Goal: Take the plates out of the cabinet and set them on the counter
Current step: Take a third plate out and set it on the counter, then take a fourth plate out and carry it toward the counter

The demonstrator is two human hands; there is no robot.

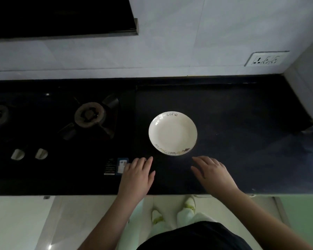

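Head view: plate [173,133] sits flat mid-counter [242,123], toward the front edge. Left hand [136,175] and right hand [212,173] both spread, empty, just short of it. Next plate: support from underneath, set down beside, not overlapping.

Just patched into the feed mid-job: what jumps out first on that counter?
The white plate stands out, sitting alone on the dark counter, right of the gas burner. Just in front of it, the left hand and right hand hover open, touching nothing.
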